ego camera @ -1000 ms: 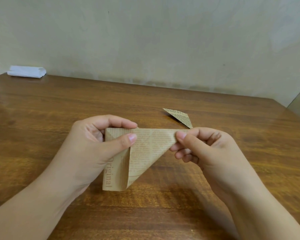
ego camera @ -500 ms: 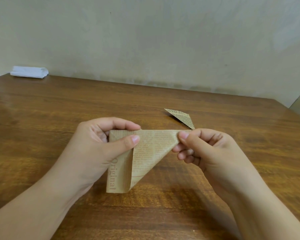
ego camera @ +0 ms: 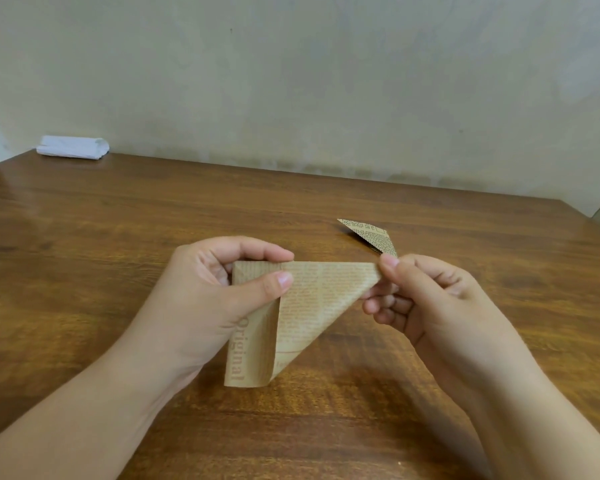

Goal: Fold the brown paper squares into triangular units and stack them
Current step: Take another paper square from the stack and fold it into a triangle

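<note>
- Paper first: the brown paper sheet (ego camera: 312,306), printed with newspaper text and the word "Original", is being held up above the desk (ego camera: 118,254), between the two hands, its top edge running level from one hand to the other.
- The sheet is partly folded, with a triangular flap narrowing down toward its lower left corner over a rectangular strip.
- The left hand (ego camera: 219,299) is pinching the sheet's upper left corner, thumb lying on the near face and forefinger curling over the top edge; its other fingers are tucked behind the sheet.
- The right hand (ego camera: 426,306) is gripping the sheet's upper right tip between thumb and forefinger, with the remaining fingers (ego camera: 381,306) curling loosely below the tip, just right of the slanting edge.
- The sheet's lower edge is hanging free, with no hand on it; whether it is touching the desk I cannot tell.
- A finished folded triangle (ego camera: 371,233) is lying on the desk just beyond the sheet's right tip, near the right hand's knuckles.
- A white folded cloth (ego camera: 72,147) is sitting well beyond the sheet to its left, at the desk's far corner against the wall (ego camera: 291,81).
- Bare wood is showing all round the sheet.
</note>
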`<action>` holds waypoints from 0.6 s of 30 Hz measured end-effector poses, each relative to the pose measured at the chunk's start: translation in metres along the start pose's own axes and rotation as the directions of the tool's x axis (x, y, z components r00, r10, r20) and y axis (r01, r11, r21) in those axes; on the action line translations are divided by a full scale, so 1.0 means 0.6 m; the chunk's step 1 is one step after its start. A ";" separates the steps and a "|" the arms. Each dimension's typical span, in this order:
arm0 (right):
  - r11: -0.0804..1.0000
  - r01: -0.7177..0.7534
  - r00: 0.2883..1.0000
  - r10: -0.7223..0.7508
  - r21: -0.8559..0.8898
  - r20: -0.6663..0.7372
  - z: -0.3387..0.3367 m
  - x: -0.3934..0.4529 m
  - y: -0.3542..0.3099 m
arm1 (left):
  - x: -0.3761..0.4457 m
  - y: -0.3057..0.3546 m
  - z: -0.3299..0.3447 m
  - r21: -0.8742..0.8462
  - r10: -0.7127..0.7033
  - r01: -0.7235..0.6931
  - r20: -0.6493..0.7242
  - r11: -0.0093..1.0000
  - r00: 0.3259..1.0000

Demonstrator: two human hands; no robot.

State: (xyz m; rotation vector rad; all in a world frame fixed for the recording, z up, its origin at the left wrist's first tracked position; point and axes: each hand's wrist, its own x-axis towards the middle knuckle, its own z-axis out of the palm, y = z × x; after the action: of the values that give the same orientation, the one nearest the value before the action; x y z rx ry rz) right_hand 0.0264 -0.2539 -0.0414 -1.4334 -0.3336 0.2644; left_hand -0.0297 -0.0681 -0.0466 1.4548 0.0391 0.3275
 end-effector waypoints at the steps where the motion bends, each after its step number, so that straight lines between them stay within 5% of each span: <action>1: 1.000 0.003 1.000 -0.003 -0.014 -0.013 0.000 0.000 0.002 | 0.000 0.000 -0.001 0.001 0.002 -0.002 0.004 1.000 1.000; 8: 0.952 -0.026 0.999 0.037 -0.306 0.033 0.001 -0.004 -0.003 | -0.001 -0.002 -0.005 0.100 -0.052 0.046 0.053 0.994 0.997; 18: 0.946 0.003 0.999 0.014 -0.325 0.052 0.008 -0.004 0.003 | -0.002 -0.009 -0.001 0.129 -0.054 0.040 0.108 0.991 0.993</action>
State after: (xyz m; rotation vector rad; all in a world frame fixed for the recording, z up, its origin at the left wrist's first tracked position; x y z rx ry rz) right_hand 0.0225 -0.2502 -0.0430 -1.7548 -0.4316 0.2607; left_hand -0.0298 -0.0683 -0.0520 1.5941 0.0037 0.2079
